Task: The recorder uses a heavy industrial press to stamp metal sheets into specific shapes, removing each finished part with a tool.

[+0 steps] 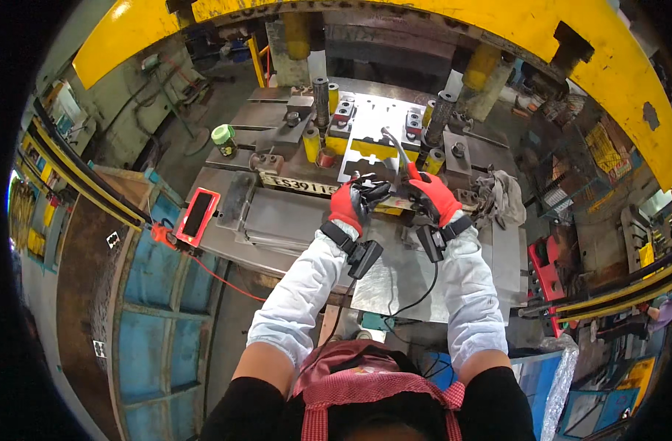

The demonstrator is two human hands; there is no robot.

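Both my hands wear red gloves with black fingers, over white sleeves and black wrist straps. My left hand (356, 202) is at the front edge of the die, its black fingers loosely bent and apart, with nothing clearly in them. Just beyond it lies a shiny cut-out sheet-metal strip (362, 148) that runs back into the die. My right hand (433, 195) is closed round a slim grey metal tool (397, 145) with a bent tip, which points up and left over the strip. The tool's lower end is hidden by the glove.
Guide posts (320, 103) and yellow cylinders (311, 144) stand around the die, under a yellow press frame (608, 62). On the left are a green-lidded jar (223, 138) and a red-framed dark device (198, 216). Grey rags (501, 197) lie right; a metal sheet (402, 283) lies in front.
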